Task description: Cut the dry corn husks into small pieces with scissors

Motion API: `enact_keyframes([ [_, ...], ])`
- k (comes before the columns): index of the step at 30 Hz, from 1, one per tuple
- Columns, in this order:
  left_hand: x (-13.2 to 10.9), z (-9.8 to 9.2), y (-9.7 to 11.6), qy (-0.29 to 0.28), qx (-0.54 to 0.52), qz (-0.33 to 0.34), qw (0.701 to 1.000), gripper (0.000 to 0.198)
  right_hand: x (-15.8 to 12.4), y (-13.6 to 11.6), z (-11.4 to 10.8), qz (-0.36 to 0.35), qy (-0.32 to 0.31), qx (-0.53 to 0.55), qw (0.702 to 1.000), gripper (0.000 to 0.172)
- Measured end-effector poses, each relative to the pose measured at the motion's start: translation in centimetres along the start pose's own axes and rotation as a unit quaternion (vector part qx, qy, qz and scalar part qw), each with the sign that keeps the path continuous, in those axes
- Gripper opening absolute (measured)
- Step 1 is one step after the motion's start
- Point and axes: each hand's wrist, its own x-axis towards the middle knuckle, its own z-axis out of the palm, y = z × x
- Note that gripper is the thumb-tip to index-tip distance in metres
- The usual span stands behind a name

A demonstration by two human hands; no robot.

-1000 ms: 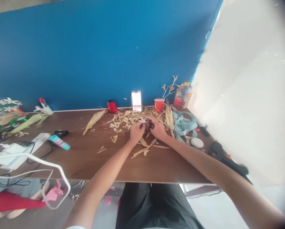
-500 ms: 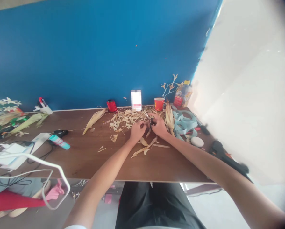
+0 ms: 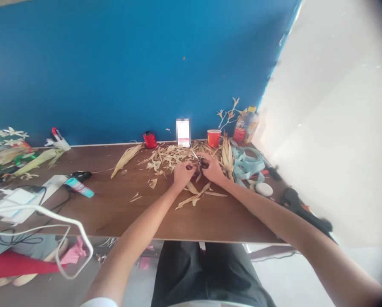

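Over the brown table, my right hand (image 3: 212, 170) is closed round the dark handles of a pair of scissors (image 3: 195, 156). Their pale blades point up and away, toward a heap of cut dried corn husk (image 3: 170, 156). Just left of the scissors, my left hand (image 3: 182, 175) is closed in a pinch on a small piece of corn husk, mostly hidden by the fingers. Longer husk strips (image 3: 193, 198) lie on the table below both hands. A bundle of whole husks (image 3: 226, 158) stands beside my right hand.
A phone (image 3: 182, 132) with a blurred screen leans on the blue wall, between a red spool-like object (image 3: 150, 140) and a red paper cup (image 3: 214, 138). Blue ribbon (image 3: 249, 164), a plastic bottle (image 3: 246, 125) and a glue gun (image 3: 301, 209) lie right. White cables (image 3: 78, 224) cross at left.
Both hands stay close together in nearly the same place. The scissors have turned slightly in my right hand, and their blades show more clearly. The view has shifted a little.
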Motion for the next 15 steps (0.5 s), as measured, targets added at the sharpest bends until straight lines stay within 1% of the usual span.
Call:
enact_keyframes([
  [5, 0.00, -0.06, 0.04, -0.003, 0.014, -0.007, 1.000, 0.020, -0.04, 0.12, 0.05, -0.009, -0.005, -0.012, 1.000, 0.054],
  [8, -0.06, -0.09, 0.04, 0.010, 0.010, -0.011, 1.000, 0.021, -0.06, -0.02, 0.05, -0.014, -0.007, -0.023, 1.000, 0.054],
  [12, -0.17, -0.23, 0.25, 0.024, -0.005, -0.020, 1.000, 0.024, -0.10, -0.33, 0.02, -0.039, 0.000, -0.026, 0.999, 0.052],
  [15, -0.15, -0.31, 0.53, 0.031, -0.011, -0.017, 0.999, 0.026, -0.09, -0.38, 0.03, -0.028, 0.010, -0.022, 0.999, 0.051],
])
